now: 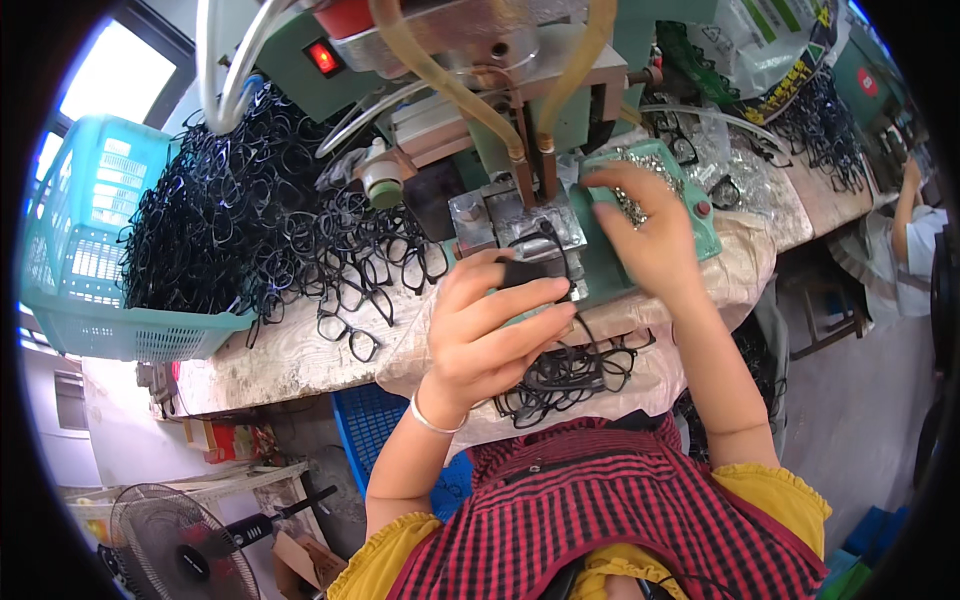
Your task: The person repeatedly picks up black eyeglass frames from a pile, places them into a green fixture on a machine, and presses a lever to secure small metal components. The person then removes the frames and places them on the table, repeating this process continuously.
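My left hand [485, 325], with a bangle at the wrist, is closed on a black eyeglass frame [550, 240]. The frame is held against the metal fixture [560, 222] of a green bench machine, just under two copper-coloured electrode tips [537, 180]. My fingers and a black patch hide part of it. To the right, my right hand [648, 225] hovers beside a green tray [708, 238] of small shiny metal parts. Its thumb and forefinger are apart, and nothing shows between them. Several black frames [570, 380] lie in front of my left hand at the table's near edge.
A teal plastic basket [150, 335] at left overflows with black eyeglass frames [240, 200], which spill over the worktable [290, 365]. Thick hoses [440, 75] hang from the machine. Plastic bags [750, 60] stand at back right. A fan [185, 545] is at lower left; another person [915, 235] sits far right.
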Available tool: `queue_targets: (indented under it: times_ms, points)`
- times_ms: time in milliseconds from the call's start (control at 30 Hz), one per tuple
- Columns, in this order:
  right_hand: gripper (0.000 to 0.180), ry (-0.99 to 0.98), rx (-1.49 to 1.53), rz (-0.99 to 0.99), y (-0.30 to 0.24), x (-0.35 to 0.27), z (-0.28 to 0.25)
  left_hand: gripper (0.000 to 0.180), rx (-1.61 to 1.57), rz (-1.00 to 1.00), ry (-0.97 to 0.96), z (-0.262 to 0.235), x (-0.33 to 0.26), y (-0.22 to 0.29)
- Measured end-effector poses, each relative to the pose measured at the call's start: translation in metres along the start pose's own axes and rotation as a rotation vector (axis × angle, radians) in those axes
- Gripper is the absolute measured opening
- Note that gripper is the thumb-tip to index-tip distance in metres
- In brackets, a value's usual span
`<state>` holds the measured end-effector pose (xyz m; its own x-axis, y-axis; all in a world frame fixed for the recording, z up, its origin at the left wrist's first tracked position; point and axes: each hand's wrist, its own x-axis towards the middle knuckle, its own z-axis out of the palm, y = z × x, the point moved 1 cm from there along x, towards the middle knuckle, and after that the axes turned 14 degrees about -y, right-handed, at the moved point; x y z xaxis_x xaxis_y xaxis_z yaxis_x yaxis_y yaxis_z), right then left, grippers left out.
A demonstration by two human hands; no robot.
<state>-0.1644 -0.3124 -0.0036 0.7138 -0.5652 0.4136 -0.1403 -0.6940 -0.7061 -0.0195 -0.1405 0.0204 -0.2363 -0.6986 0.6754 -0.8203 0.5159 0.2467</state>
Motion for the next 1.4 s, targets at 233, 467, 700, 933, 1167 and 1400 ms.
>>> queue_targets:
  times_ms: [233, 467, 700, 933, 1167, 1400]
  points:
    - [0.018, 0.151, -0.552, 0.146, 0.093, -0.029, -0.004, 0.022, -0.008, 0.01, -0.054, 0.007, 0.001, -0.009]
    - [0.009, 0.137, -0.716, 0.125, 0.084, 0.04, 0.028, 0.024, 0.082, -0.035, -0.062, 0.006, -0.002, -0.002]
    - [0.01, 0.238, -0.548, 0.101, 0.106, -0.034, -0.004, 0.024, 0.637, -0.757, 0.41, -0.105, -0.132, 0.014]
    - [0.018, 0.478, 0.577, 0.345, 0.123, -0.036, 0.002, 0.033, 0.838, -1.057, -0.075, -0.119, -0.225, -0.039]
    - [0.019, 0.289, 0.535, 0.225, 0.087, 0.005, 0.016, 0.032, 0.506, -1.1, -0.069, -0.062, -0.205, -0.097]
    - [0.017, 0.341, 0.043, 0.312, 0.09, -0.068, -0.021, 0.03, -0.282, -1.298, 0.485, -0.078, -0.208, -0.139]
